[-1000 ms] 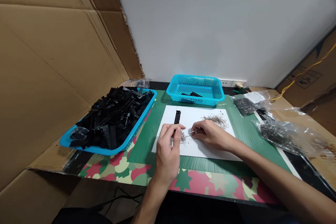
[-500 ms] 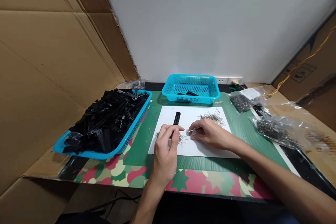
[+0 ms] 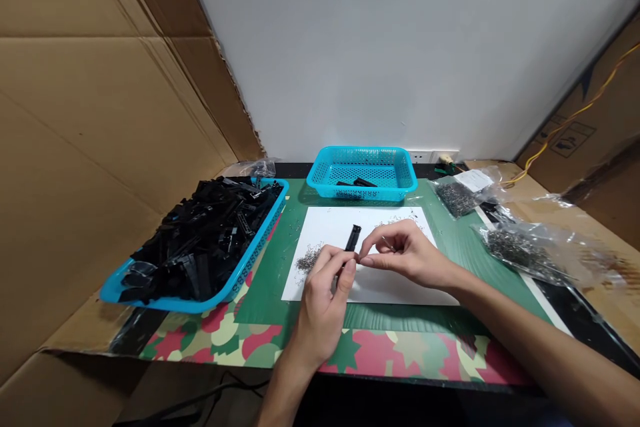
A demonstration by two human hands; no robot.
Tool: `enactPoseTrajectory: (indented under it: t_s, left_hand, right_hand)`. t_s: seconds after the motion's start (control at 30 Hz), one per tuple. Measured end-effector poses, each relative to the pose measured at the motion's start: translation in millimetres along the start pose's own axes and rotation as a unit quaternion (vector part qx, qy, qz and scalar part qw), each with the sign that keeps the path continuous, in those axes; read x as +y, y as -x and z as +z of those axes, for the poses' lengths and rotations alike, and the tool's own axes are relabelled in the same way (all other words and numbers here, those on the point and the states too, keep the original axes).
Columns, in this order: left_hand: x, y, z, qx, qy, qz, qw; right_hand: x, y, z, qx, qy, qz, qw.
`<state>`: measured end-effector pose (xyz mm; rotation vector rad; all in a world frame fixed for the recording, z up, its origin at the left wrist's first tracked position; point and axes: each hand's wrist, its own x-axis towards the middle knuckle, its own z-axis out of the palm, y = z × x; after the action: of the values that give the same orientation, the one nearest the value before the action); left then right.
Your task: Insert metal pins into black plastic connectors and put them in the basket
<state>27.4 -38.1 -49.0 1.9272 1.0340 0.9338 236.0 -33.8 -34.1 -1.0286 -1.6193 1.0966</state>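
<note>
My left hand (image 3: 325, 300) is wrapped round a long black plastic part (image 3: 353, 237), whose far end sticks up past the fingers over a white sheet (image 3: 390, 287). Thumb and forefinger of my right hand (image 3: 407, 253) are pinched at the part's right side, touching or nearly touching my left fingertips; what they pinch is too small to name. A thin metal piece shows by the right hand's curled fingers. One pile of small metal pieces (image 3: 309, 259) lies left of my left hand; another (image 3: 400, 223) is partly hidden behind my right hand.
A blue basket (image 3: 230, 287) heaped with black plastic parts (image 3: 200, 233) stands at the left. Behind the sheet, a second blue basket (image 3: 363, 193) holds a few black parts. Two clear bags of metal pieces (image 3: 457, 197) (image 3: 525, 253) lie at the right.
My left hand and the black part have moved right, uncovering the left pile. My right hand has come up against the part, its thumb and forefinger now beside my left fingertips.
</note>
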Motion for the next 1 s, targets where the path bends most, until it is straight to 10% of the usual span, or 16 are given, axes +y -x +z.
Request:
enactPoseTrajectory:
  t_s: [0.17,1.0]
  left_hand:
    - [4.7,2.6,-1.0,-0.07,0.058,-0.008,0.996]
    - [-1.4,2.7,2.2,0.008,-0.027,-0.007,1.0]
  right_hand:
    - [5.0,-1.2,2.1,-0.027,-0.036,-0.015,0.999]
    - [10.9,-3.9,-1.2,-0.033,-0.006,0.007,0.999]
